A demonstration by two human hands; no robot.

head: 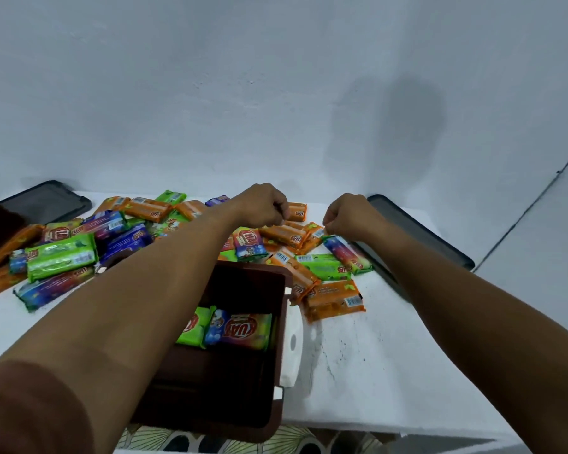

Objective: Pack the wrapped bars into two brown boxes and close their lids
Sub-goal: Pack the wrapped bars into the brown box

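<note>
Brown plastic, open at the top, the box [250, 268] stands at the near edge of the white table [358, 355], partly under the left forearm. Two wrapped bars lie flat inside it, side by side: a green bar [194, 326] and a purple-and-yellow bar [246, 330] printed with a red logo. A white latch [292, 342] hangs on the box's right wall.

Behind the box, a loose heap of wrapped bars [63, 257] in orange, green and purple spreads across the table from the left edge to right of centre.

Both arms reach over the box to the far side of the heap. The right hand [348, 216] has thumb and fingertips [327, 228] pressed together on the end of a barcoded orange bar [310, 239], which lies on other orange bars. The left hand [263, 204] hovers just beside a far orange bar [297, 211] with its fingers curled under; it may be pinching something small, but the knuckles hide the fingertips, so I cannot tell.

A dark tray [46, 201] lies at the back left of the table and another dark tray [417, 237] along the right side, just beyond the right wrist. A brown sleeve [30, 414] covers the left upper arm.
</note>
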